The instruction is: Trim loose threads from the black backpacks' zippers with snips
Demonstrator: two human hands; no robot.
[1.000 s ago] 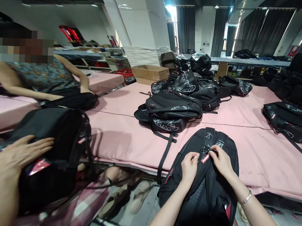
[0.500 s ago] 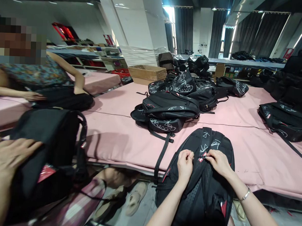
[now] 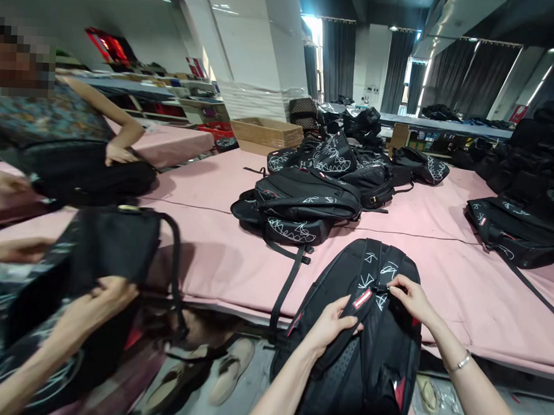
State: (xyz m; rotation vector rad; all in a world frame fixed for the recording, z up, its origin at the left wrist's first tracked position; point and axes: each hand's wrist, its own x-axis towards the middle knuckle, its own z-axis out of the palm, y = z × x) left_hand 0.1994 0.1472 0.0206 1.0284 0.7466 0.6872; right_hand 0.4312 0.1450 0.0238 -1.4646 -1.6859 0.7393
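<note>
A black backpack (image 3: 343, 381) with white line drawings leans upright against the table edge, its shoulder straps facing me. My left hand (image 3: 334, 323) is closed round one shoulder strap (image 3: 355, 315), just below a red-and-white label (image 3: 362, 299). On the other side, my right hand (image 3: 409, 297) pinches a small black buckle (image 3: 382, 288) on the chest strap, which crosses between the two shoulder straps. The fingertips of my right hand partly cover the buckle.
Several black backpacks (image 3: 312, 197) lie piled on the pink table (image 3: 202, 241), with another backpack (image 3: 517, 227) at the right. To my left, a co-worker's hands (image 3: 93, 309) handle a backpack (image 3: 119, 243). A further person sits behind; a cardboard box (image 3: 266, 133) stands by the pillar.
My left hand has moved down and left and now grips the shoulder strap, uncovering the label. My right hand still pinches near the chest strap. The co-worker's backpack has been tilted and shifted.
</note>
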